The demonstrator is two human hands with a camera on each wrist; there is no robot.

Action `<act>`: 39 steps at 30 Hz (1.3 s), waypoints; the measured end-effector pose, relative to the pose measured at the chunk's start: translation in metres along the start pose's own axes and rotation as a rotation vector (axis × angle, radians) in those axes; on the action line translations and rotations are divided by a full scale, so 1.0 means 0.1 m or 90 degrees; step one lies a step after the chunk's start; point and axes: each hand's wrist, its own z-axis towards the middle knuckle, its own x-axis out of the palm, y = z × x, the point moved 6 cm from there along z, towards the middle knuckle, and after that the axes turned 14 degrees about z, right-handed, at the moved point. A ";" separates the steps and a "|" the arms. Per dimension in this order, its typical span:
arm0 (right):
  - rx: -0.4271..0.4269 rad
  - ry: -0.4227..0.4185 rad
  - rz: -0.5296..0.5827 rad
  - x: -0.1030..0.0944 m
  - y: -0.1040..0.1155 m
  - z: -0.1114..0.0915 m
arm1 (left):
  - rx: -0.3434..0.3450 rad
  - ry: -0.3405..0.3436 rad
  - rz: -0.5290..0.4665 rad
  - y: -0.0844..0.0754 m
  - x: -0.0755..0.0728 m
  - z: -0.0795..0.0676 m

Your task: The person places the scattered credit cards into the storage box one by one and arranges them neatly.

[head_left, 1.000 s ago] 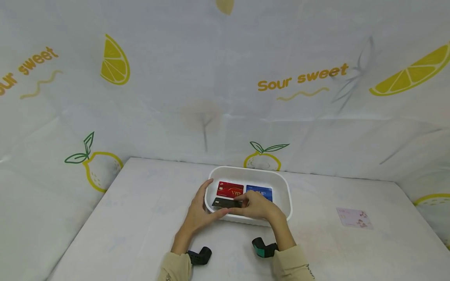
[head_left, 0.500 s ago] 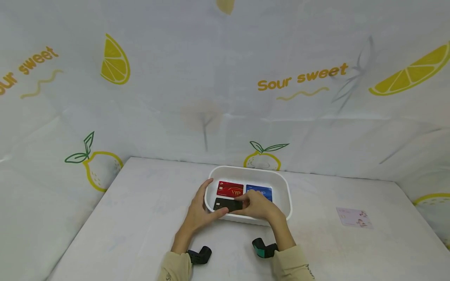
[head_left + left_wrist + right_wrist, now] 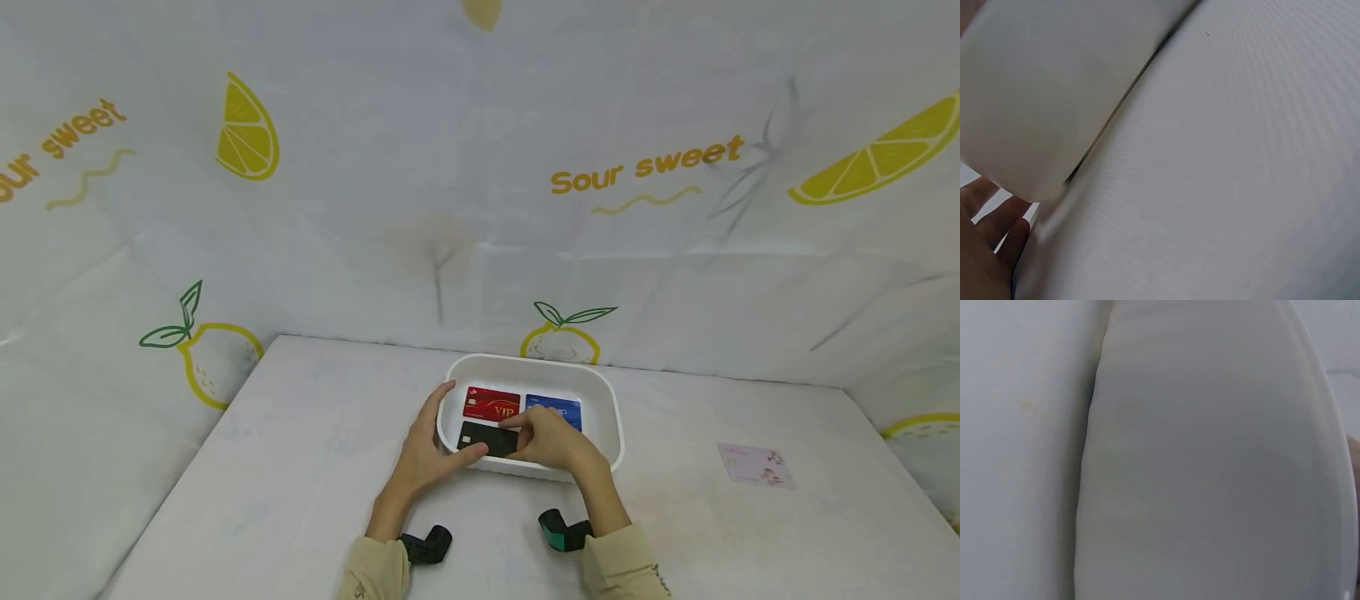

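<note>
In the head view, a white tray [image 3: 611, 392] stands near the back edge of the table. My left hand [image 3: 420, 458] grips its front left corner, fingers along the left side and thumb over the front rim. My right hand [image 3: 558, 440] reaches over the front rim and pinches the right end of a black card [image 3: 480, 437], which lies nearly flat in the tray. Behind it lies a red VIP card [image 3: 483, 402]. A blue VIP card [image 3: 572, 411] is partly covered by my right hand. The left wrist view shows left fingers [image 3: 1000, 219] beside the tray's outer wall [image 3: 1060, 87].
A pale pink card [image 3: 756, 465] lies on the white table [image 3: 285, 483], to the right of the tray. Black wrist devices sit under both forearms. A white cloth backdrop [image 3: 337, 167] with lemon prints rises behind the table.
The black card was tilted a second ago and has come down flatter, shifting slightly right in the tray. Both hands stay almost in the same place.
</note>
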 end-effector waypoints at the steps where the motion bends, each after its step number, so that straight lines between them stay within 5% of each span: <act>1: 0.001 -0.002 0.000 0.00 0.00 0.00 | 0.000 0.000 0.000 0.00 0.00 0.00; 20: 0.007 -0.012 -0.009 -0.02 -0.01 -0.02 | -0.002 0.003 0.001 0.00 0.01 0.00; 39: -0.068 -0.038 -0.030 -0.44 0.21 -0.29 | -0.002 0.002 -0.008 0.01 0.01 0.01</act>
